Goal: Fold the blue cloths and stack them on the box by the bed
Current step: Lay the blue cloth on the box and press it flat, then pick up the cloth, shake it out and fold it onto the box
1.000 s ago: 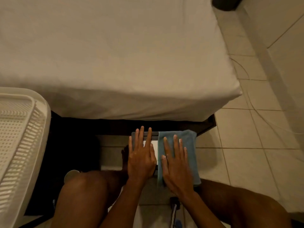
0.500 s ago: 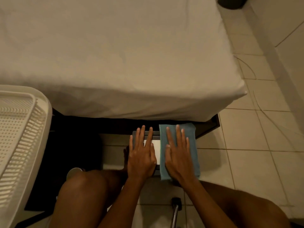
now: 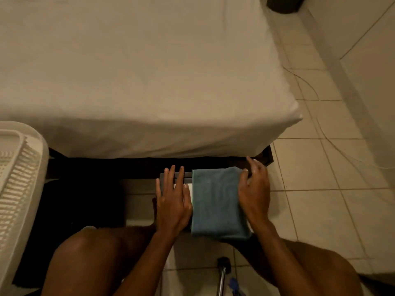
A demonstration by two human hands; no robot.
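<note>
Blue cloth [image 3: 218, 201] lies folded on the box [image 3: 183, 178] by the bed [image 3: 139, 71], overhanging its near edge. My left hand [image 3: 173, 201] rests flat, fingers spread, beside it; my right [image 3: 254, 189], open, cups its far side. I judge a hard nudge could slide it off.

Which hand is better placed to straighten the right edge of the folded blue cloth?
The right hand: it already lies along the blue cloth's right edge, while the left hand rests flat beside its left edge.
</note>
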